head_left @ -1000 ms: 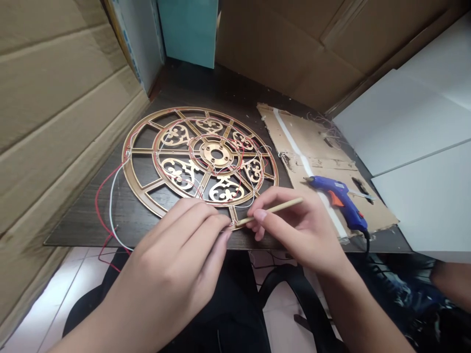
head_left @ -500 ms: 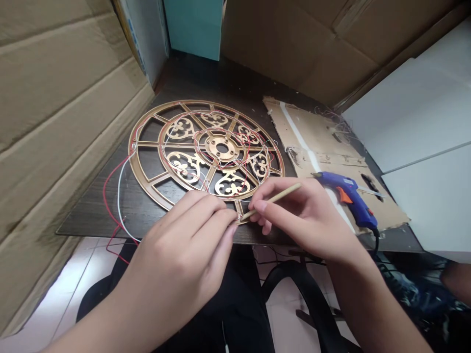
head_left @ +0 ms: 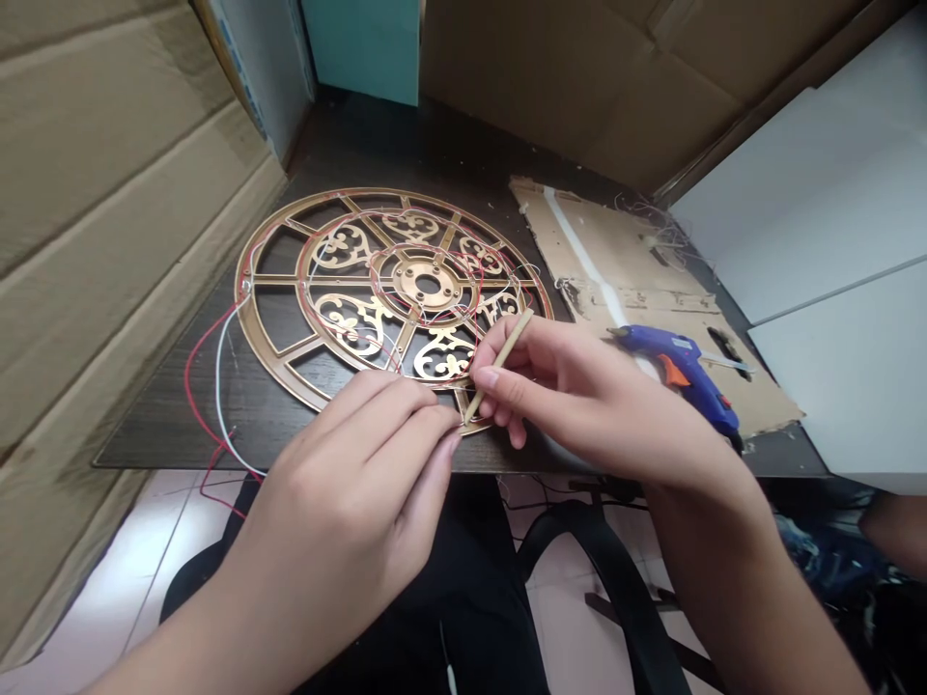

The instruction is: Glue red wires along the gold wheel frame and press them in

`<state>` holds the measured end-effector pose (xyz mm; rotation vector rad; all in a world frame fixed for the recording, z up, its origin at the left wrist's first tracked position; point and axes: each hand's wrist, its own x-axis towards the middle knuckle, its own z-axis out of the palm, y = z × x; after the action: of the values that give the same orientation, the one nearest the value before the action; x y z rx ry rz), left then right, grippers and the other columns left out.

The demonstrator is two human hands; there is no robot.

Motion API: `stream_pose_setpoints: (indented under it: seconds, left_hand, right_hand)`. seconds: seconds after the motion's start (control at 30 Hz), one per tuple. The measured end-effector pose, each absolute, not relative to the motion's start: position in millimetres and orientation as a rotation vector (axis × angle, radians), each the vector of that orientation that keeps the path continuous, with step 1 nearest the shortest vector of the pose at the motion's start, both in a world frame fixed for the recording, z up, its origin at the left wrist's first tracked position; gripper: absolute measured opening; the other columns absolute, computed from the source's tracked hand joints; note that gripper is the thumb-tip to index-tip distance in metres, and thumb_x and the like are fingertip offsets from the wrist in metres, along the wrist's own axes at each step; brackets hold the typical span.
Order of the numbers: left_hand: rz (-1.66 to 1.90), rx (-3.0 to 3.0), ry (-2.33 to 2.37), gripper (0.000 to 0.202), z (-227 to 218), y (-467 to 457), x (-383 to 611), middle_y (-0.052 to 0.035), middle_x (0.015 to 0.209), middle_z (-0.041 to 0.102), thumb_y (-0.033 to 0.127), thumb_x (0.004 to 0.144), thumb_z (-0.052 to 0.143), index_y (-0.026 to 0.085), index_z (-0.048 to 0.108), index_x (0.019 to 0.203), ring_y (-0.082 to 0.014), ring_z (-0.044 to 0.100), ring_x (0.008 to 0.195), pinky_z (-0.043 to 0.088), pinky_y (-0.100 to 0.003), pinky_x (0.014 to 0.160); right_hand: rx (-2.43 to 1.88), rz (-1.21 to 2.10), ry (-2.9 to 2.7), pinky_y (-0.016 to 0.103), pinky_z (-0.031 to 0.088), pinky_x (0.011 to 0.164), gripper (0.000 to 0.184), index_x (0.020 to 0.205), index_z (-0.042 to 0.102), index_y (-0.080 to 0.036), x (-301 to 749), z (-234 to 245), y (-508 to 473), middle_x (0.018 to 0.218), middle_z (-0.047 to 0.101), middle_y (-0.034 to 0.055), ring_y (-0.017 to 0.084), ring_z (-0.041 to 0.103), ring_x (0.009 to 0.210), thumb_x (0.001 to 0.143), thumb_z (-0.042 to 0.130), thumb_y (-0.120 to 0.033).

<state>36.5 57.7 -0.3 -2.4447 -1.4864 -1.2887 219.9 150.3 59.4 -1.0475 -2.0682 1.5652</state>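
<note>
A round gold openwork frame (head_left: 278, 365), like a clock face with scrollwork, lies on the dark table, with red and white wires along its rings. My right hand (head_left: 561, 376) pinches a thin wooden stick (head_left: 507, 354) between thumb and fingers. The stick slants, its lower tip touching the frame's near rim. Just left of that tip, my left hand (head_left: 354, 463) rests over the rim with its fingers closed together. Whatever its fingertips press or hold is hidden.
A blue hot glue gun (head_left: 670, 362) with an orange trigger lies on a cardboard sheet (head_left: 623, 253) to the right. Loose red and white wires (head_left: 219, 386) hang over the table's front edge (head_left: 174, 467) at left. Cardboard walls (head_left: 543, 87) stand behind. Someone's arm (head_left: 894, 531) shows at far right.
The stick has swung steeper, its upper end moving left and up, while its tip stays by the rim. My left hand keeps its place on the frame. The whole view has shifted slightly.
</note>
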Motion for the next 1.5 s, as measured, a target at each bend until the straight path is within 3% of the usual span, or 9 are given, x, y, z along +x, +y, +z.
stream_pose_setpoints:
  seconds: [0.13,0.8,0.93,1.13,1.37,1.5]
  left_hand:
    - [-1.305,-2.443,-1.490,0.016,0.2,56.6,35.4,-0.0038,0.103,0.068,0.003,0.092,0.068,0.013,0.067,0.105,-0.0159,0.061,0.100,0.051,-0.033,0.092]
    - [-1.327,-2.441,-1.507,0.018,0.0,55.9,34.6,-0.0025,0.101,0.067,0.001,0.091,0.068,0.013,0.067,0.104,-0.0133,0.060,0.099,0.050,-0.029,0.096]
    - [-1.331,-2.438,-1.490,0.020,0.0,56.6,35.7,-0.0026,0.103,0.067,0.001,0.090,0.069,0.013,0.067,0.106,-0.0133,0.060,0.100,0.050,-0.029,0.097]
    - [-1.334,-2.436,-1.509,0.021,-1.6,55.4,35.2,-0.0023,0.103,0.067,0.001,0.091,0.068,0.014,0.067,0.107,-0.0131,0.059,0.100,0.050,-0.030,0.097]
    - [-1.313,-2.444,-1.524,0.019,-1.3,56.3,35.3,-0.0019,0.102,0.067,0.002,0.092,0.067,0.015,0.067,0.106,-0.0129,0.059,0.099,0.049,-0.030,0.096]
    - [-1.302,-2.443,-1.530,0.019,-0.7,55.5,35.3,-0.0021,0.103,0.067,0.003,0.093,0.068,0.015,0.067,0.107,-0.0134,0.060,0.099,0.050,-0.031,0.095]
  right_hand:
    - [-1.052,1.522,-2.103,0.018,0.053,0.057,0.011,0.100,0.057,-0.018,220.1,59.3,146.0,0.082,0.061,-0.0028,0.008,0.059,0.063,0.111,0.053,-0.021]
    - [-0.928,1.530,-1.985,0.014,0.056,0.062,0.013,0.099,0.054,-0.014,224.6,48.6,142.6,0.084,0.060,-0.0022,0.006,0.066,0.064,0.111,0.056,-0.019]
    - [-0.945,1.513,-1.940,0.014,0.056,0.060,0.016,0.099,0.055,-0.014,223.6,44.9,141.5,0.086,0.062,-0.0022,0.006,0.067,0.062,0.111,0.059,-0.024]
    - [-0.895,1.582,-1.789,0.018,0.055,0.053,0.035,0.096,0.056,-0.016,223.7,38.4,140.8,0.079,0.062,-0.0025,0.008,0.061,0.059,0.104,0.072,-0.046]
    - [-0.885,1.505,-1.892,0.022,0.046,0.054,0.030,0.095,0.058,-0.017,227.3,39.9,136.1,0.077,0.061,-0.0028,0.009,0.056,0.060,0.107,0.068,-0.043]
    - [-0.877,1.409,-1.990,0.025,0.043,0.055,0.020,0.095,0.059,-0.017,229.3,40.3,135.0,0.078,0.060,-0.0022,0.010,0.054,0.061,0.109,0.063,-0.031]
